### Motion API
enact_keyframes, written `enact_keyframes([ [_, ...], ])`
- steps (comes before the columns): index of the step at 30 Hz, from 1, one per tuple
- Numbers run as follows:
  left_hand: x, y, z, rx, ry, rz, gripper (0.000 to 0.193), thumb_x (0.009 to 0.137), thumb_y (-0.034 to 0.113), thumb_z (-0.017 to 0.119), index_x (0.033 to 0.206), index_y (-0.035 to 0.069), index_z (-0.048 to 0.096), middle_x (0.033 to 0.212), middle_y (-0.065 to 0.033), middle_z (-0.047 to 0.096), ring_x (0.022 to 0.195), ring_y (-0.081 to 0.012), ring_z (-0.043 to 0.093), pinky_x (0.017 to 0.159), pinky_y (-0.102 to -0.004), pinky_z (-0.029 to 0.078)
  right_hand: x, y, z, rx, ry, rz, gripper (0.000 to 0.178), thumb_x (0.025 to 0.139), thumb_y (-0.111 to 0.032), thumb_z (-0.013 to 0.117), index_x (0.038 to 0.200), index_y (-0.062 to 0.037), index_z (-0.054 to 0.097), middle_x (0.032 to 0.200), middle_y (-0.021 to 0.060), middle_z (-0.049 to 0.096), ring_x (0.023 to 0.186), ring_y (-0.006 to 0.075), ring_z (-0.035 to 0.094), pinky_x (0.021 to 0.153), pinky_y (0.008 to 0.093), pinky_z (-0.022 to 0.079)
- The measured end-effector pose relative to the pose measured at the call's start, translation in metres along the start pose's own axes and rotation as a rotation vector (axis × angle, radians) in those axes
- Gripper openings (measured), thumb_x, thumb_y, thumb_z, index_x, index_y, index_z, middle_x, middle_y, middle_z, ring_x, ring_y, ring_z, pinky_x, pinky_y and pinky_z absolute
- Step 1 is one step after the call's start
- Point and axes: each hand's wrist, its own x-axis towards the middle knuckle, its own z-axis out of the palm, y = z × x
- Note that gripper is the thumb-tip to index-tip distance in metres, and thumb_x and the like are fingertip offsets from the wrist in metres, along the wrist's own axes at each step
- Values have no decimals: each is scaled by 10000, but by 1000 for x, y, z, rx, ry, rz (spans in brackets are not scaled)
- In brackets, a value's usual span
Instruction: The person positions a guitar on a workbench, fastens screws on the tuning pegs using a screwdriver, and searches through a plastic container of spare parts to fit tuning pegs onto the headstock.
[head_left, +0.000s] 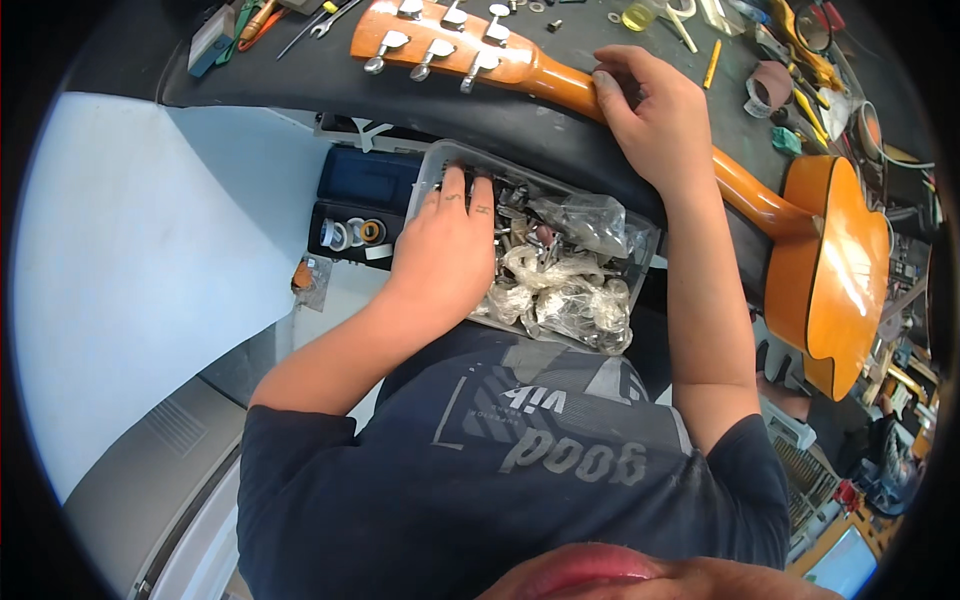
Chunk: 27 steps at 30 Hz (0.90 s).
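Observation:
An orange-brown guitar lies across the dark bench, its headstock with metal tuning pegs at the left and its body at the right. My right hand is curled around the neck, the thumb along the near side. Below the bench edge, in front of my body, is a clear plastic box of small metal parts and crumpled plastic bags. My left hand reaches into the box's left side, fingers stretched apart over the parts. Its fingertips are partly hidden among them.
A dark blue case with tape rolls sits left of the box. Wrenches and other tools lie at the bench's far left. A yellow pencil, a sandpaper roll and more tools clutter the right.

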Motion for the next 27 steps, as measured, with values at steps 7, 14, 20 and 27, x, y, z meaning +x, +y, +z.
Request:
enact_keyframes([
  [7,6,6,-20,-177,-205,-83,414,888,97,686,1274,-27,600,1295,-285,568,1010,-453,681,913,-494,574,0,4,1,3,10,-53,208,929,-149,698,1090,-23,731,939,149,770,887,323,748,817,414,590],
  [14,-10,14,-24,-391,-244,71,251,903,89,691,1139,4,672,1176,-170,639,1025,-395,682,878,-476,563,1,5,-1,-47,4,-96,220,929,-113,735,1131,-25,740,960,131,776,881,258,770,803,349,600],
  [20,15,-2,-7,-81,-81,32,372,888,92,717,1204,-61,595,1163,-222,645,1147,-416,610,989,-486,504,0,-6,-4,-10,-2,-70,218,927,-114,733,1126,-27,737,970,134,773,889,262,768,807,355,600],
  [27,-16,6,-18,-333,-246,62,652,867,146,753,1442,-37,504,1435,-375,506,1306,-517,518,1133,-520,426,1,-7,-2,-39,-1,-111,212,923,-116,731,1117,-31,741,964,131,768,892,276,761,808,364,596],
])
